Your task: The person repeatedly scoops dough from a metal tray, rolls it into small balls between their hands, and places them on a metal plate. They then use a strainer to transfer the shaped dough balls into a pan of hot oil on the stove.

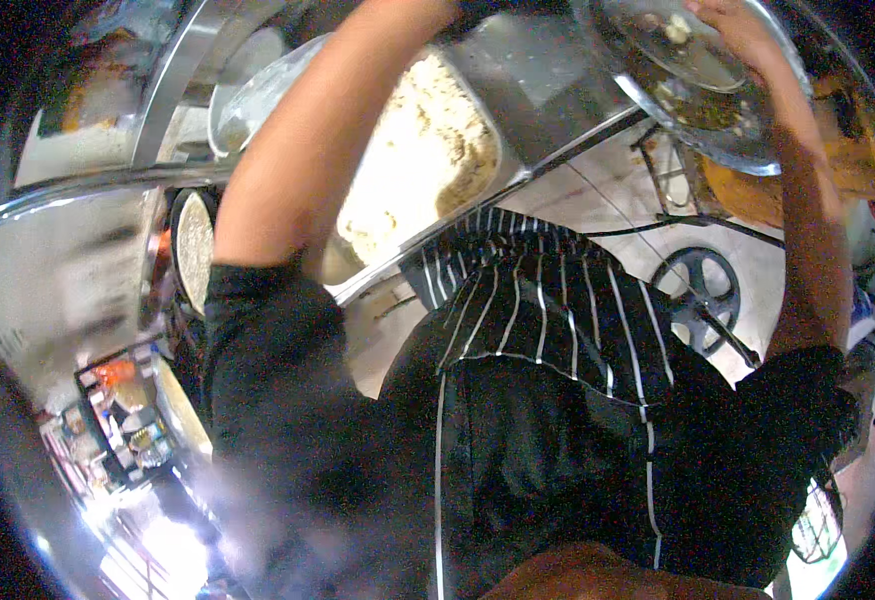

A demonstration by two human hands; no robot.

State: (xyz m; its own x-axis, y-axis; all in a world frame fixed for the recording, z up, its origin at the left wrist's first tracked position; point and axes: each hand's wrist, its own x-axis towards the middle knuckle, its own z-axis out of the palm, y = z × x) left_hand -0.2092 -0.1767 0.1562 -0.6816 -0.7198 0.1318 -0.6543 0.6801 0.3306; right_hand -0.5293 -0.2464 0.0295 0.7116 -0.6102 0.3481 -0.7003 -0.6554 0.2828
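Observation:
My left forearm reaches up across a pale rectangular tub (423, 150) of crumbly cream-coloured food; that hand lies past the top edge, out of view. At upper right, my right hand (733, 30) is over a round steel bowl (778, 150), its fingers partly cropped at the frame's edge, so their grip is unclear. Inside the bowl sit a smaller shiny dish (713, 65) with pale bits and some greenish food (708, 115). Both tub and bowl are on a steel counter (548, 90).
A round pan (196, 250) of pale contents is at left, above a cluttered shelf (133, 420). Below the counter are a black spoked wheel (678, 280) and cables on the tiled floor. A wooden board (728, 195) is at right.

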